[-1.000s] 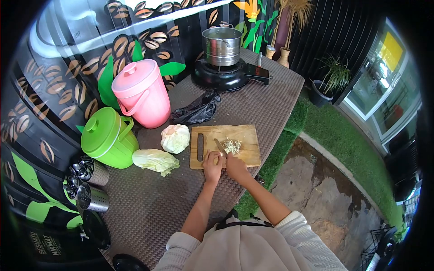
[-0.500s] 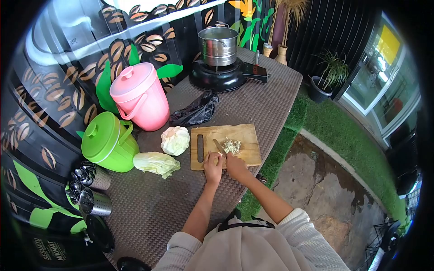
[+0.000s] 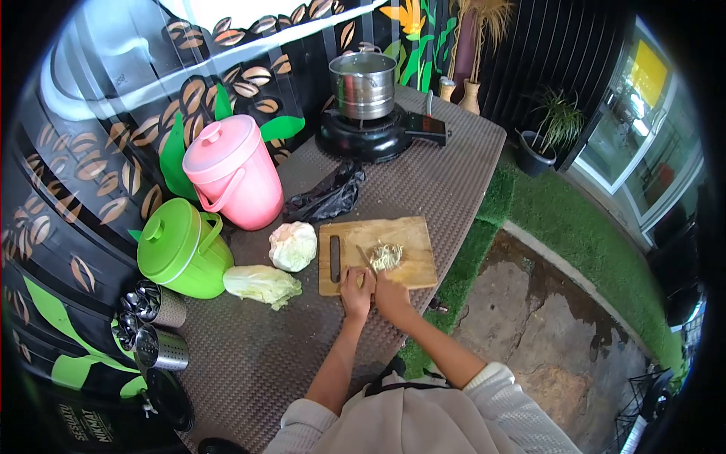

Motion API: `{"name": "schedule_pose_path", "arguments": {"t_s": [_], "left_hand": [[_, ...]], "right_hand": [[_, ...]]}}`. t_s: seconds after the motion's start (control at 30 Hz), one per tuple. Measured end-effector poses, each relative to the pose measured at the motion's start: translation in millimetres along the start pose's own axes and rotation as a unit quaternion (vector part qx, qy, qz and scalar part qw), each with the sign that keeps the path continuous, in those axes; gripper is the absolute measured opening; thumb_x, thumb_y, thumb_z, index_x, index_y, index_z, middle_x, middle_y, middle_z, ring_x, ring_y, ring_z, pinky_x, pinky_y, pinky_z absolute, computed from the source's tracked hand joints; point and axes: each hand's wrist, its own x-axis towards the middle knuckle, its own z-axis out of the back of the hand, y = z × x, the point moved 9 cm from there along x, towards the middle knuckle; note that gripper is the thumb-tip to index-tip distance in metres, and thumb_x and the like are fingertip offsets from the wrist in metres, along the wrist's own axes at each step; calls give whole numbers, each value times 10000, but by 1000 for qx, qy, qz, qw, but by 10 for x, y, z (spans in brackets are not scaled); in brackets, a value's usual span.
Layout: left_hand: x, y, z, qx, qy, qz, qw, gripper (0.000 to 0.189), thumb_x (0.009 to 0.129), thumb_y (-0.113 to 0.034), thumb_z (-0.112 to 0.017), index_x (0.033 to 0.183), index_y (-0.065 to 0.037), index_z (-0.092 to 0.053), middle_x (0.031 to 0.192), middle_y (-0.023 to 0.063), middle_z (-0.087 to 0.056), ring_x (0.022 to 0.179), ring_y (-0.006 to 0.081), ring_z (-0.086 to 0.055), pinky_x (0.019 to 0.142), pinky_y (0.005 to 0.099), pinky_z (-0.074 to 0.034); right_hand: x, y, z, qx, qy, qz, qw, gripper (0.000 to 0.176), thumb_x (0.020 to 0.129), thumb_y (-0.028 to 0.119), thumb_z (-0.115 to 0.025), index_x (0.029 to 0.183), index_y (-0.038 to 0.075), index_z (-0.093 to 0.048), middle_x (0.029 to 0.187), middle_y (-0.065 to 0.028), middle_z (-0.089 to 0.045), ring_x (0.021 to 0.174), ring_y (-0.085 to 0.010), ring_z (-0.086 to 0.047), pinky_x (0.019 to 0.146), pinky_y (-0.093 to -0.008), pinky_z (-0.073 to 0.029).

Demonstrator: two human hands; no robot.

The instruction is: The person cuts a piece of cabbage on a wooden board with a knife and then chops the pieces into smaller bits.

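A wooden cutting board [image 3: 412, 276] lies on the brown woven-textured table, with a pile of thin pale shreds [image 3: 386, 256] on its right half. My right hand [image 3: 392, 295] is wrapped round a knife [image 3: 364, 256], whose blade points up and left beside the pile. Close on its left, my left hand [image 3: 355, 291] rests at the board's near edge with curled fingers. Whatever those fingers press down is mostly hidden. Left of the board sit a round pale cabbage [image 3: 293, 247] and an elongated napa cabbage [image 3: 262, 284].
Behind the board lies a black plastic bag [image 3: 329, 195]. A steel pot [image 3: 363, 91] stands on a black portable stove [image 3: 361, 140] at the back. Pink [image 3: 240, 178] and green [image 3: 185, 253] lidded buckets line the wall. Metal utensil holders [image 3: 161, 344] are at left.
The view has tipped slightly, so the table's things appear a little lower. Both hands stay together at the board's near edge, and the knife remains in my right hand.
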Motion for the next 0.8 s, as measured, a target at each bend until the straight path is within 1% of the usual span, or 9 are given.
{"name": "schedule_pose_path", "arguments": {"t_s": [0.13,0.2,0.27,0.33,0.4,0.47,0.53,0.73,0.8], "left_hand": [[2,58,-65,0,6,-12,1000,78,846,-15,-638,910,-1,-596,823,158,-640,910,373,-595,980,478,-449],[-7,-8,-47,18,-16,-41,999,118,793,30,-671,882,-11,-606,835,134,-623,794,313,-623,1023,428,-451],[-76,-28,-25,31,-3,-29,999,107,809,-1,-667,896,-24,-609,851,140,-628,851,334,-609,1018,451,-446],[32,-36,-36,42,-2,-27,999,99,825,-32,-662,910,-37,-612,866,146,-633,908,356,-595,1013,474,-440],[-11,-147,-56,114,23,-69,991,83,812,-50,-678,876,-49,-624,887,132,-630,880,331,-598,1023,476,-440],[59,-203,-66,100,7,-66,993,77,797,-69,-696,851,-65,-642,857,113,-637,867,297,-601,1036,484,-426],[71,-243,-74,121,2,-66,990,109,756,-58,-739,826,-59,-655,860,72,-643,847,273,-594,790,414,-471],[191,-211,-161,82,19,-21,996,140,735,-55,-766,822,-54,-657,789,56,-673,818,244,-622,748,370,-482],[152,-129,-129,64,20,7,998,136,739,-51,-764,820,-48,-654,781,61,-676,808,237,-638,729,362,-488]], "right_hand": [[-235,-114,-125,-29,23,-38,999,183,900,136,-516,1036,35,-448,725,-179,-680,681,-336,-704,564,-408,-573],[-215,-170,-102,-29,8,-36,999,203,896,143,-518,1054,36,-449,722,-176,-680,682,-352,-701,570,-421,-571],[-147,-276,-156,52,61,-67,995,242,908,183,-518,1083,32,-446,748,-214,-673,727,-400,-689,637,-486,-557],[-68,-374,-91,69,64,-64,993,246,928,212,-501,1079,28,-439,772,-244,-662,752,-433,-668,664,-519,-536],[-131,-470,-72,88,81,-69,990,258,948,242,-485,1076,25,-432,797,-275,-650,777,-466,-648,690,-552,-514],[-66,-560,18,158,74,-65,982,257,957,246,-476,1057,14,-429,792,-298,-634,793,-491,-623,712,-567,-486],[-64,-581,93,174,61,-62,981,258,954,243,-484,1050,10,-428,794,-305,-628,789,-499,-612,704,-571,-477],[-142,-643,73,224,22,-75,971,252,945,218,-511,1032,-2,-425,792,-320,-611,790,-507,-599,688,-581,-457],[-188,-656,103,228,-7,-78,971,285,957,264,-479,1073,10,-423,764,-321,-622,741,-518,-611,673,-594,-482]]}}
